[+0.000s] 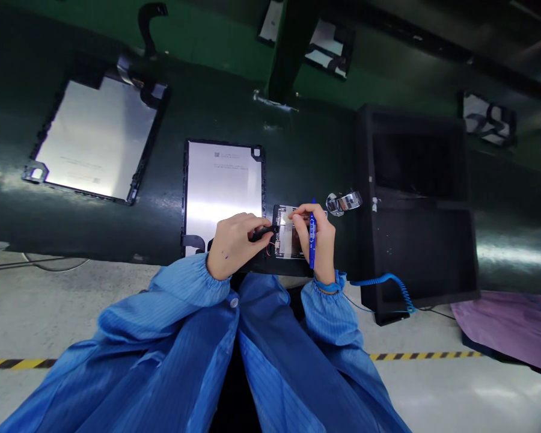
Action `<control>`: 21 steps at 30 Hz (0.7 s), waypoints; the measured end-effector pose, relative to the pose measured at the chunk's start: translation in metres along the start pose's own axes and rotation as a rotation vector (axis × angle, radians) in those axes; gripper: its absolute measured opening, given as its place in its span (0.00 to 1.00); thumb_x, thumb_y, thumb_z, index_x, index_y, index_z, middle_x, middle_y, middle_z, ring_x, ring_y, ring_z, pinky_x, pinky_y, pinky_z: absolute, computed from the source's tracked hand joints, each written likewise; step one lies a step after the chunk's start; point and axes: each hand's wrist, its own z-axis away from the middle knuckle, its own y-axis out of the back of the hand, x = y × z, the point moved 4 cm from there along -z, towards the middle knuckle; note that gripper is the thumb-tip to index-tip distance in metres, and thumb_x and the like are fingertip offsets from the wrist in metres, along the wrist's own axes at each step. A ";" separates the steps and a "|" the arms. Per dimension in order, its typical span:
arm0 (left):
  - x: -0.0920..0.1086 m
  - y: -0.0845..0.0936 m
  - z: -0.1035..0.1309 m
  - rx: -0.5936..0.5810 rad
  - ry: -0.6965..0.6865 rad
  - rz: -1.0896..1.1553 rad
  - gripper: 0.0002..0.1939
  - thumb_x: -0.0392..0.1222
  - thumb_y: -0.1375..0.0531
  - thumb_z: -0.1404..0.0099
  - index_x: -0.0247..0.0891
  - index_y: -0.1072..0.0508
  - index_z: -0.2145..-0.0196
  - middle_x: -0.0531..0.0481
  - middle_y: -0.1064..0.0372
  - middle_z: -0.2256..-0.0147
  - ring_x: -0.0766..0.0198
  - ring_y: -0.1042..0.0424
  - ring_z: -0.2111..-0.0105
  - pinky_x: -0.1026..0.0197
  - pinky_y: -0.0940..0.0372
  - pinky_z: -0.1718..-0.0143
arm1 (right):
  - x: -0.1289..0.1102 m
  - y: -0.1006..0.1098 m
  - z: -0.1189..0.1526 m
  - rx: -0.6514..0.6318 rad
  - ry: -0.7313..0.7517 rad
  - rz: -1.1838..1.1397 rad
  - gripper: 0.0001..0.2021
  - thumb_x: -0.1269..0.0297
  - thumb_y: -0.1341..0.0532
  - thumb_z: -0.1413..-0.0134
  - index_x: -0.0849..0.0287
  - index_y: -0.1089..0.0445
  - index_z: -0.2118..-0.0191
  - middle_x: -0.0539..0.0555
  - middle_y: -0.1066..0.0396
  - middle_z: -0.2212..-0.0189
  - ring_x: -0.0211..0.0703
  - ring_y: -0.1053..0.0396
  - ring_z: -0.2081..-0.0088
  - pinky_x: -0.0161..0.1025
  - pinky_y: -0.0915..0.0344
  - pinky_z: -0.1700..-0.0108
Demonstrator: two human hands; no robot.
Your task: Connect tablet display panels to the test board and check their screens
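Note:
My left hand [238,243] is closed, thumb and fingertips pinching a black ribbon cable [262,232] at the left edge of a small device with a bare circuit board [285,231]. In my right hand [322,237] a blue marker pen [312,240] is tucked upright against the fingers. That hand's thumb and index finger come together just above the board; whether anything small sits between their tips I cannot make out. Left of the device lies a silver-backed display panel [223,186] in a black frame, its lower edge partly covered by my left hand.
A second silver panel [99,138] lies farther left. A shiny tape roll [344,202] is near a large black tray [419,252] on the right. A coiled blue cord [388,278] runs from my right wrist. More panels [489,120] lie behind on the green bench [207,108].

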 end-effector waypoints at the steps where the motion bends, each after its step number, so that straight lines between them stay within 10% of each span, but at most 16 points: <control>1: 0.000 0.000 0.000 0.005 -0.006 -0.015 0.04 0.33 0.34 0.41 0.38 0.21 0.66 0.55 0.27 0.76 0.65 0.30 0.75 0.63 0.37 0.71 | 0.000 0.000 0.000 -0.002 -0.001 -0.003 0.04 0.61 0.40 0.37 0.54 0.32 0.61 0.48 0.26 0.66 0.38 0.28 0.64 0.36 0.34 0.60; 21: 0.000 -0.004 -0.003 -0.021 -0.084 -0.105 0.03 0.33 0.36 0.40 0.36 0.21 0.67 0.53 0.28 0.76 0.64 0.30 0.75 0.62 0.38 0.72 | 0.005 -0.002 -0.001 -0.093 0.039 0.007 0.07 0.62 0.35 0.43 0.54 0.32 0.60 0.48 0.30 0.67 0.36 0.32 0.68 0.36 0.34 0.62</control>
